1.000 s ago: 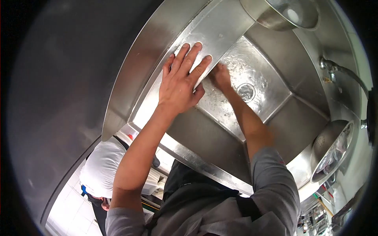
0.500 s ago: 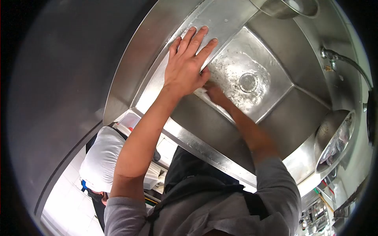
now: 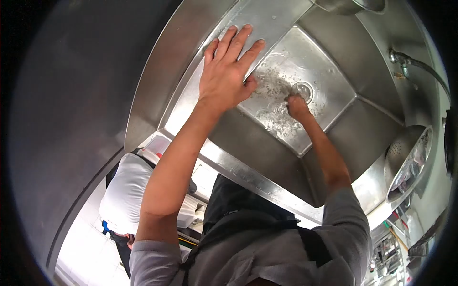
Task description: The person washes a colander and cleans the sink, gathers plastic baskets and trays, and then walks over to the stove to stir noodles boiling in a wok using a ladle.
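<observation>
My left hand (image 3: 226,71) lies with fingers spread on the steel ledge (image 3: 274,24) beside the sink basin, its thumb over the basin's edge. Down on the floor of the steel sink (image 3: 329,76), my right hand (image 3: 298,107) is closed, its knuckles right by the round drain (image 3: 303,91). Whatever its fingers may grip is hidden under the hand. Shallow water with dark specks (image 3: 274,90) spreads over the sink floor around that hand.
A curved faucet (image 3: 403,59) is mounted at the right wall. A colander (image 3: 405,159) with plastic-looking contents tilts at the sink's right rim. Another metal bowl (image 3: 346,5) sits at the top. A person in a white shirt (image 3: 125,195) is at lower left.
My right hand has moved right across the sink floor, from beneath my left hand to the drain. The dark specks and water have shifted. My left hand stays on the ledge.
</observation>
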Demonstrator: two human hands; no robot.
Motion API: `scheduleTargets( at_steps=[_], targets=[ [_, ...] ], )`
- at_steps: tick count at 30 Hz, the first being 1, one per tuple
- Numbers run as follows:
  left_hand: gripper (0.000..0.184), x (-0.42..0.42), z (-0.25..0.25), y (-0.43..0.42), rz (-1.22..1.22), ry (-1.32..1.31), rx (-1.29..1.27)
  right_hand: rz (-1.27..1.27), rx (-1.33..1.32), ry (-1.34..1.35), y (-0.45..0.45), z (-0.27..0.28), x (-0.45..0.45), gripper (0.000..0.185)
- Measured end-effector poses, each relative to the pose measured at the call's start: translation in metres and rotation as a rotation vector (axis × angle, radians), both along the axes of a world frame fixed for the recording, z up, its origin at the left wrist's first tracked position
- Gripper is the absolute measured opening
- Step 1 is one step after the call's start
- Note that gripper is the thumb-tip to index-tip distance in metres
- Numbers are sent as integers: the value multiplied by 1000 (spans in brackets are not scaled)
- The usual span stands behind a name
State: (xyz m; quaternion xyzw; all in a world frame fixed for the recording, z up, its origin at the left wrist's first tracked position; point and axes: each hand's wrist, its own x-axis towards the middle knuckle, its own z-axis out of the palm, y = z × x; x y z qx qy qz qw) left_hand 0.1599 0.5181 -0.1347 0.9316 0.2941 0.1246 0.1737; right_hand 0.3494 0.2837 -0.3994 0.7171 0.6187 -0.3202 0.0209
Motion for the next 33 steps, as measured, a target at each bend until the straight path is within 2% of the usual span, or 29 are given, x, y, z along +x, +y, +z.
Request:
scheduleTargets(
  at_steps=[1, 3, 4, 5, 7, 11, 12, 14, 15, 16, 17, 18, 19, 20, 21, 22, 24, 25, 26, 28, 31, 33],
  targets=[
    [71, 0, 0, 0, 0, -1, 12, -34, 110, -61, 11, 5, 3, 20],
    [72, -2, -2, -2, 7, 1, 15, -118, -40, -59, 52, -5, -23, 20],
    [71, -1, -2, -1, 3, -5, 15, 111, 355, 43, 69, -25, -40, 22],
    [69, -1, -2, -2, 0, -9, 12, -34, 390, 204, 86, -35, -79, 24],
    [68, 0, -1, -2, -2, -10, 13, -205, 270, 555, 102, -5, -111, 27],
    [72, 2, 1, -3, 13, 17, 24, -27, 309, 308, 87, -91, -120, 30],
    [72, 2, 0, -1, 12, 14, 30, -340, 169, 421, 80, -60, -88, 23],
    [72, 0, 0, -3, 4, 8, 15, -110, 540, -34, 41, -67, -33, 12],
    [72, 1, 1, -3, 1, 6, 17, -89, 449, -49, 23, -43, -5, 10],
    [72, 1, 1, -2, 1, 3, 22, -174, 333, 65, 9, -34, 18, 13],
    [72, 0, 2, -3, 1, 4, 24, -229, 393, 162, -11, -39, 45, 20],
    [72, 0, 2, -4, 2, 3, 22, -390, 394, 27, -41, -52, 67, 22],
    [71, 0, 3, -4, 3, 4, 24, -534, 441, -170, -59, -32, 83, 28],
    [71, 1, 3, -3, 3, 8, 28, -694, 339, -309, -86, -40, 100, 37],
    [71, 1, 3, -3, 3, 6, 32, -920, 84, -207, -99, -24, 111, 40],
    [70, 0, 3, -4, 0, 7, 33, -960, 41, -329, -106, -30, 105, 39],
    [70, 2, 3, -2, -4, 7, 42, -1037, -41, -579, -130, -75, 88, 37],
    [70, 1, 2, -3, -4, 10, 43, -938, 89, -535, -137, -113, 90, 36],
    [70, 1, 2, -4, -2, 13, 43, -659, -29, -395, -96, -62, 81, 36],
    [71, 3, 3, -5, 6, 31, 49, -952, 187, 80, -69, -39, 77, 31],
    [71, 4, 3, -5, 9, 34, 51, -689, 304, 72, -33, -22, 65, 23],
    [71, 4, 3, -7, 11, 32, 49, -352, 272, 43, -28, -57, 59, 23]
  ],
)
